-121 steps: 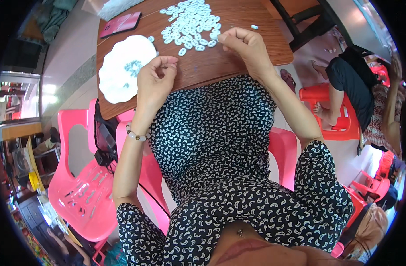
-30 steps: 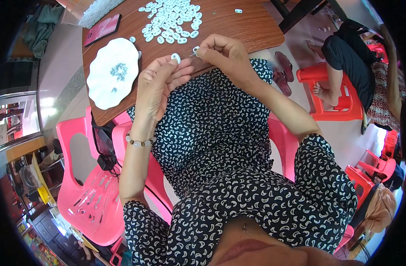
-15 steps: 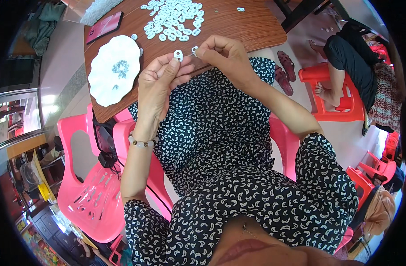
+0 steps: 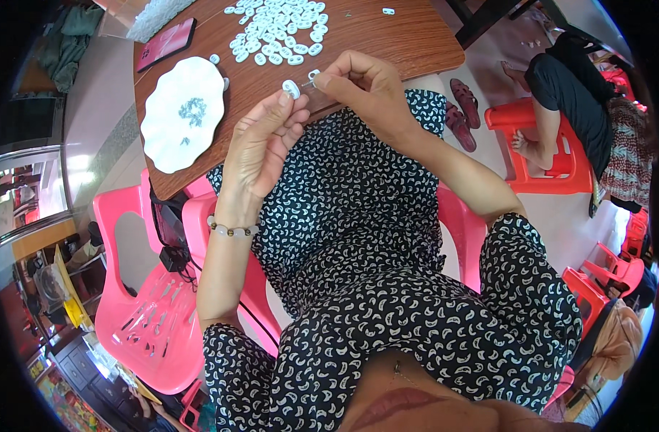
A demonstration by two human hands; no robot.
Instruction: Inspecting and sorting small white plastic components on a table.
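Between the thumb and fingers of my left hand is a small white oval piece with holes in it, tilted above the table edge. Close by on the right, my right hand pinches a smaller white looped part. A thin stem points from it toward the oval piece, with a narrow gap between them. On the wooden table, many similar white oval pieces lie in a loose heap beyond my hands. To the left, a white wavy-edged plate holds a cluster of tiny metallic bits.
A pink and black flat case lies at the table's far left beside a white fluffy bundle. A pink chair stands at my left. Another person's bare foot rests on a red stool to the right, near dark red sandals.
My left hand has turned the oval piece from facing up to a more edge-on tilt. The right hand has shifted slightly up and left, and the stem now shows.
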